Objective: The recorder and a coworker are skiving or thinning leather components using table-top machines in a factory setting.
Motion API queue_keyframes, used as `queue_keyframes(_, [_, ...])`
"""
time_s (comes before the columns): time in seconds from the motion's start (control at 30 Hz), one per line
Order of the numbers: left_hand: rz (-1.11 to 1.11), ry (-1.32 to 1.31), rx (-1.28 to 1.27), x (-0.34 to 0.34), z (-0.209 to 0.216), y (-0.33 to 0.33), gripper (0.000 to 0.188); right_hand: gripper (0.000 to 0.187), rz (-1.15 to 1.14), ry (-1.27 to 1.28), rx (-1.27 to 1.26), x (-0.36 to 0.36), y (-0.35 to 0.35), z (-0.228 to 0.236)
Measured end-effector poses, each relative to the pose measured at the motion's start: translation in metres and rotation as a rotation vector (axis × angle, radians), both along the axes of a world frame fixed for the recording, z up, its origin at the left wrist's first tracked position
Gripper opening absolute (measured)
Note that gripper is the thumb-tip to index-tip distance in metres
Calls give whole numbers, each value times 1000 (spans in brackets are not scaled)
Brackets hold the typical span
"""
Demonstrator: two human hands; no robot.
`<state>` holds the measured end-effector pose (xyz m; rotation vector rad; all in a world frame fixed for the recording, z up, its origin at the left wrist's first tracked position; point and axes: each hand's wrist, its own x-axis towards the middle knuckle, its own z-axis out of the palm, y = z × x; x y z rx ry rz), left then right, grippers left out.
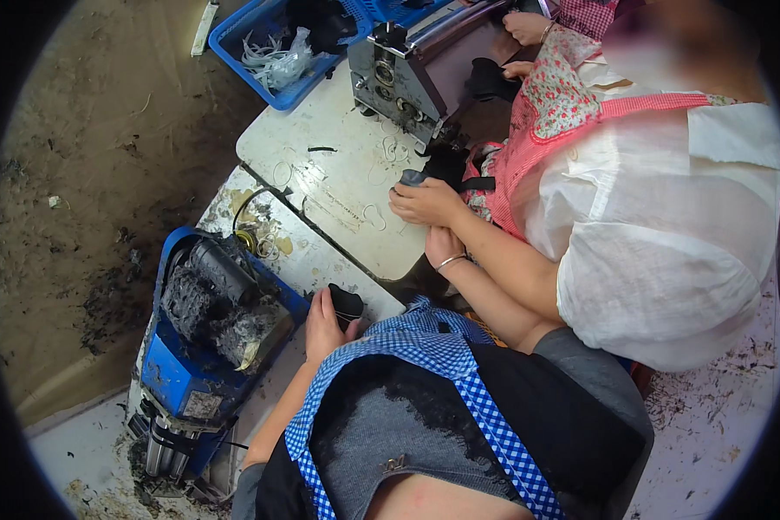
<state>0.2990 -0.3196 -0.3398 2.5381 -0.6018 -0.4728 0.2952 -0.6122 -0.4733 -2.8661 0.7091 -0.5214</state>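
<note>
My left hand (324,326) is beside the blue machine, its fingers together along a small black piece (345,302) with a curved edge and the thumb on the piece's near side. What kind of piece it is, I cannot make out. My right hand (441,244), above a bracelet at the wrist, lies right by the co-worker's wrist, which partly covers it. Its fingers are hidden. The co-worker's hand (420,201) holds a dark grey piece (412,178) over the edge of the white table.
The blue machine (178,368) with a roller is caked in dark lint. A metal machine (394,82) stands on the white table (338,186) among loose pale rings. Behind is a blue basket (282,100) holding a plastic bag. Another hand (526,28) shows at the top.
</note>
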Motion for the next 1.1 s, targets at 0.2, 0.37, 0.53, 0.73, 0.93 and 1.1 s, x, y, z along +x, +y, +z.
queue_keyframes(0.2, [41,-145,-122,-9,15,9,48,44,-204,-103,45,48,-8,8])
queue_keyframes(0.37, [13,-176,-223,-5,18,11,36,47,-165,-325,321,90,-28,30])
queue_keyframes(0.53, [-77,-134,-254,-1,20,18,31,40,-440,-5,124,118,-55,13])
queue_keyframes(0.73, [-27,-63,-294,1,16,28,28,17,-345,-130,158,104,-36,22])
queue_keyframes(0.93, [392,777,-792,29,19,-5,30,17,332,-497,-92,57,43,119])
queue_keyframes(1.1, [586,1407,-1428,59,20,-22,34,24,941,-361,219,10,125,168])
